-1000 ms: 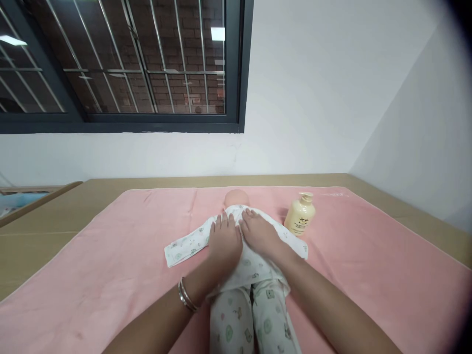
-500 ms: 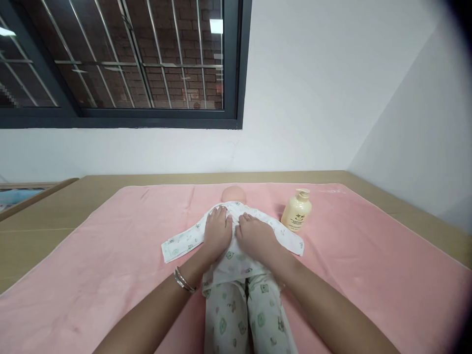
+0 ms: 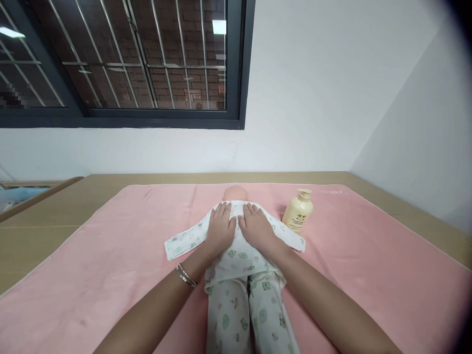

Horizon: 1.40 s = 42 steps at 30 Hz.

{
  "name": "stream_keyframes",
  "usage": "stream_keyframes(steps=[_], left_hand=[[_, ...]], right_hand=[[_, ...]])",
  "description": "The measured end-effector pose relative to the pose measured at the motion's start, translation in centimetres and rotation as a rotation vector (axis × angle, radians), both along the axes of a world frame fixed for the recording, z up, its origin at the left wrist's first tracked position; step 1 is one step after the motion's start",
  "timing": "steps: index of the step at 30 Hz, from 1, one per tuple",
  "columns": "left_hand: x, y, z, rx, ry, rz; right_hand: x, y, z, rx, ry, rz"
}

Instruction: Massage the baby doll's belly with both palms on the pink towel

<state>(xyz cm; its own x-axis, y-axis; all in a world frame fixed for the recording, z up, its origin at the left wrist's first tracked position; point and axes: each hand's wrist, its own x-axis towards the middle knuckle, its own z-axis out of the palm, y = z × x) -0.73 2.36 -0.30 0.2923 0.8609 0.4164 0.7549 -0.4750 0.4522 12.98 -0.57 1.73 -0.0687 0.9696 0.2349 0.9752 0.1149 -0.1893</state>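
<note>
Pink towelling [image 3: 110, 255] is spread wide over the tan table [image 3: 47, 221], so that a soft bed is given to what lies on it, and its far hem is seen just short of the wall. Plenty of bare cloth is left to either side. Centred on it, a baby doll [image 3: 241, 275] in printed white clothes is laid lengthwise, head [image 3: 236, 192] away, legs toward the camera, sleeves spread out flat. Both palms are pressed on its upper torso: the left hand [image 3: 220, 227], bangles [image 3: 186, 275] at the wrist, and the right hand [image 3: 256, 228] are laid open and flat, side by side, nothing gripped. A cream pump bottle [image 3: 298, 211] is stood upright near the doll's shoulder, within reach, apart from the sleeve.
</note>
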Motion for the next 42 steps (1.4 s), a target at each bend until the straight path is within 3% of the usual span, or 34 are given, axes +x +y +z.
stream_keyframes(steps=[7,11,15,19,25,35,38,42], left_hand=[[-0.1,-0.4,1.2,-0.021,0.15,0.019],[0.4,-2.9,2.2,0.002,0.341,0.053],[0.9,-4.7,2.9,-0.028,0.471,0.016],[0.3,-3.1,2.6,-0.022,0.344,0.021],[-1.0,-0.1,2.2,-0.147,0.269,0.052],[0.8,-5.4,2.6,0.0,0.491,0.025],[0.8,-4.6,2.8,-0.019,0.376,0.049],[-0.3,-1.4,3.0,-0.116,0.172,0.05]], right_hand=[[-1.4,-2.4,0.6,0.071,-0.122,-0.004],[0.5,-0.7,1.0,-0.017,0.032,0.078],[1.9,1.0,1.1,-0.047,0.136,0.073],[0.6,-0.7,1.6,-0.022,0.019,0.061],[-1.6,-4.6,2.7,-0.074,-0.149,0.159],[1.4,1.1,0.7,-0.077,0.112,0.041],[0.6,0.2,0.5,-0.045,0.075,0.024],[-1.4,-3.1,1.4,-0.006,-0.069,0.063]])
